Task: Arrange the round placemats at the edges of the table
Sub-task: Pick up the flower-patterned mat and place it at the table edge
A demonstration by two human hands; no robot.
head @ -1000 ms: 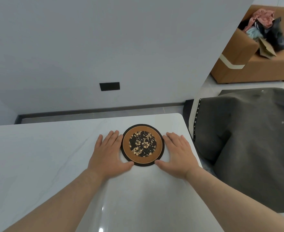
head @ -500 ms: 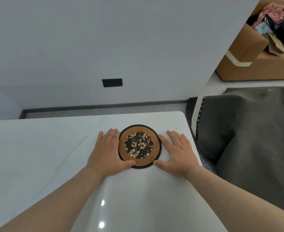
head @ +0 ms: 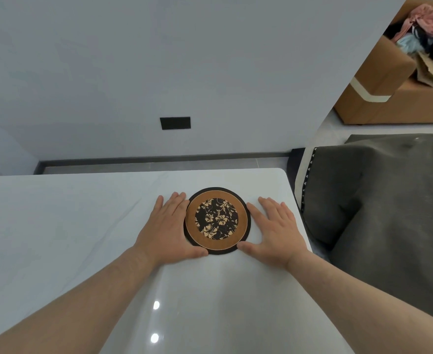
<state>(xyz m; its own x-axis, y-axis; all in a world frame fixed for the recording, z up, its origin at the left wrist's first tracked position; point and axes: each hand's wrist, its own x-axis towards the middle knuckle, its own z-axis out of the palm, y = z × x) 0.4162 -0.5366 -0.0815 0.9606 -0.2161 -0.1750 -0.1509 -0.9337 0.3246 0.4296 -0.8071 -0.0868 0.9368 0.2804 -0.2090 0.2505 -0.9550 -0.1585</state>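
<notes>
A round placemat [head: 217, 221], with a dark floral centre, a brown ring and a black rim, lies flat on the white table [head: 57, 226] near its far right corner. My left hand [head: 168, 228] lies flat against the mat's left rim, and its thumb touches the near edge. On the opposite side my right hand [head: 274, 231] rests palm down, its thumb at the near right rim. The fingers of both hands are spread and neither hand lifts the mat.
The table's right edge [head: 304, 226] runs just beyond my right hand. A dark grey covered seat [head: 378, 205] stands right beside it. A brown sofa [head: 389, 98] piled with clothes is at the far right. A wall with a black socket plate [head: 175, 123] lies behind the table.
Both hands stay at the mat's two sides and the mat keeps its place. Only the view has shifted a little.
</notes>
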